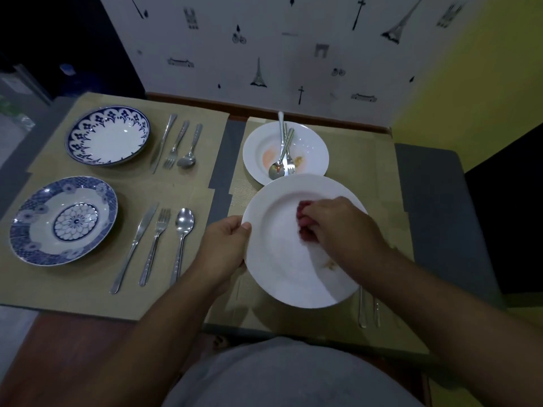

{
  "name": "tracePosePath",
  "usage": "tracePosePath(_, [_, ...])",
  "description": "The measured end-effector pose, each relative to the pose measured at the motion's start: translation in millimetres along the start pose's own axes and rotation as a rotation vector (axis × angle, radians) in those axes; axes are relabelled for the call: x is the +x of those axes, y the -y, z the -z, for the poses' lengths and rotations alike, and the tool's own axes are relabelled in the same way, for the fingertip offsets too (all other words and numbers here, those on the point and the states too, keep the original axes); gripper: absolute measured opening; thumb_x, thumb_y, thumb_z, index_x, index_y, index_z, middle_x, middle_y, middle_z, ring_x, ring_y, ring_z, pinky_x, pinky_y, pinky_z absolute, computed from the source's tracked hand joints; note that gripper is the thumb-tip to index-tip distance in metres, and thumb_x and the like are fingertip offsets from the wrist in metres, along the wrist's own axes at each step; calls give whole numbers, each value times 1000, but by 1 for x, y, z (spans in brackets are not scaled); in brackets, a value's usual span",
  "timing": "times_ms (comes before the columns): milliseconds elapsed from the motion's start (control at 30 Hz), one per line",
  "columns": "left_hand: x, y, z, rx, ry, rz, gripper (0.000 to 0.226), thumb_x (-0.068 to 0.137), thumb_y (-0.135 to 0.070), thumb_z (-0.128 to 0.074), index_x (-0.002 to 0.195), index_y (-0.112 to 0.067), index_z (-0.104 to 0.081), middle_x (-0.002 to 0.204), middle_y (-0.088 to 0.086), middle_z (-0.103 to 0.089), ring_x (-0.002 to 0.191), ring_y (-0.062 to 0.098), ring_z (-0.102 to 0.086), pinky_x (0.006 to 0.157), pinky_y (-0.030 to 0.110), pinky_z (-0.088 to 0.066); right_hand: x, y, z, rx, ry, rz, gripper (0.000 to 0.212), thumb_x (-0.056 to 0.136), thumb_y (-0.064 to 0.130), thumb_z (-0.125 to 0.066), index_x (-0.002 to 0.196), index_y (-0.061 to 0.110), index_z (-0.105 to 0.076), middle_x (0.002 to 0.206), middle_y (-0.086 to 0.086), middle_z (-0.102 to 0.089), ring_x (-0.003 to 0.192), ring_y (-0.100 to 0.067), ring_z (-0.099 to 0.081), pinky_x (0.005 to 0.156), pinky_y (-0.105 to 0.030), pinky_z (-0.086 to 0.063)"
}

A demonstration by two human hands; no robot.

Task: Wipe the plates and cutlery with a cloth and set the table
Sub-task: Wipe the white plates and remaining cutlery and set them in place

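My left hand (227, 245) grips the left rim of a white plate (282, 259), held tilted above the right placemat. My right hand (338, 221) presses a bunched red cloth (304, 214) against the plate's middle. A small brown smear (330, 263) shows near my right wrist. Behind it a second white plate (311, 142) carries food stains and holds a knife, fork and spoon (283, 154). On the left, two blue-patterned plates (107, 139) (63, 220) lie on mats, each with a knife, fork and spoon to its right (176, 145) (157, 245).
Two cutlery handles (368, 309) stick out from under the held plate at the near right. Beige placemats (382, 177) cover a grey table (426, 183). A patterned wall stands right behind the table, and a yellow wall is to the right.
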State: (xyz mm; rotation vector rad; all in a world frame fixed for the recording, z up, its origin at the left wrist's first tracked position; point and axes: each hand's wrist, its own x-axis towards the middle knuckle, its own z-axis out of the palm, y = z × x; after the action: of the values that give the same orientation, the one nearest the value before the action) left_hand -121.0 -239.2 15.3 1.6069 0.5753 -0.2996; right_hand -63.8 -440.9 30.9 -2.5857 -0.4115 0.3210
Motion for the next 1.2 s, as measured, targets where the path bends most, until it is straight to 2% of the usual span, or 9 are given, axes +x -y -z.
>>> tracePosePath(100, [-1, 2, -4, -6, -27, 0, 26, 105, -21, -49, 96, -27, -73, 96, 7, -76, 90, 30, -73, 77, 58, -59, -19, -7, -8, -151, 28, -22, 23, 90, 27, -66, 110, 18, -68, 104, 5, -62, 88, -5, -52, 73, -4, -30])
tracePosePath(300, [2, 5, -12, 90, 66, -15, 26, 104, -20, -50, 101, -11, -74, 95, 19, -74, 87, 38, -72, 69, 50, -61, -31, 19, -41, -56, 47, 127, 23, 90, 32, -63, 110, 23, -69, 107, 1, -69, 93, -16, -63, 91, -32, -50])
tracePosePath(467, [8, 1, -3, 58, 57, 23, 25, 105, -19, -50, 106, -16, -75, 95, 9, -77, 88, 30, -74, 67, 39, -61, -10, 10, -10, -25, 38, 80, 30, 87, 32, -68, 115, 20, -69, 114, 0, -66, 104, -17, -60, 85, -12, -30])
tracePosePath(600, [8, -3, 5, 46, 56, 31, 26, 105, -20, -49, 109, -18, -74, 94, 5, -78, 87, 26, -74, 67, 37, -62, -32, -4, 1, -220, 294, 258, 56, 90, 29, -65, 142, 21, -45, 149, 6, -35, 133, -13, -37, 107, -13, -21])
tracePosePath(700, [8, -4, 3, 56, 51, 47, 25, 105, -19, -50, 107, -15, -75, 94, 7, -77, 86, 26, -74, 64, 36, -61, -42, 0, -10, -220, 252, 349, 28, 96, 32, -58, 124, 31, -60, 134, 3, -54, 117, -15, -54, 105, -39, -45])
tracePosePath(833, [6, -1, -6, 115, 111, 61, 26, 104, -19, -49, 108, -12, -74, 97, 12, -75, 88, 30, -73, 69, 44, -62, -42, 3, -30, -297, 268, 488, 49, 89, 25, -66, 136, 22, -51, 135, -2, -56, 111, -20, -56, 95, -35, -49])
tracePosePath(967, [5, 2, -9, 65, 107, 73, 27, 104, -15, -49, 103, -3, -73, 96, 22, -74, 78, 28, -70, 57, 33, -58, -15, 13, -21, -223, 78, 372, 27, 91, 36, -57, 112, 21, -65, 108, -1, -67, 94, -22, -59, 82, -35, -51])
tracePosePath(1067, [7, 1, -6, 29, 60, 37, 25, 104, -16, -50, 98, -10, -74, 90, 15, -74, 78, 26, -69, 62, 37, -59, -1, 7, 11, -355, -49, 205, 44, 86, 46, -34, 98, 19, -67, 92, -3, -66, 89, -27, -54, 73, -39, -50])
tracePosePath(1200, [8, -6, -7, 43, 13, -41, 24, 104, -19, -50, 99, -21, -74, 96, 7, -75, 89, 28, -73, 74, 53, -61, -16, -10, 26, -435, -109, 37, 29, 85, 31, -63, 110, 14, -63, 103, -4, -62, 100, -24, -48, 76, -37, -49])
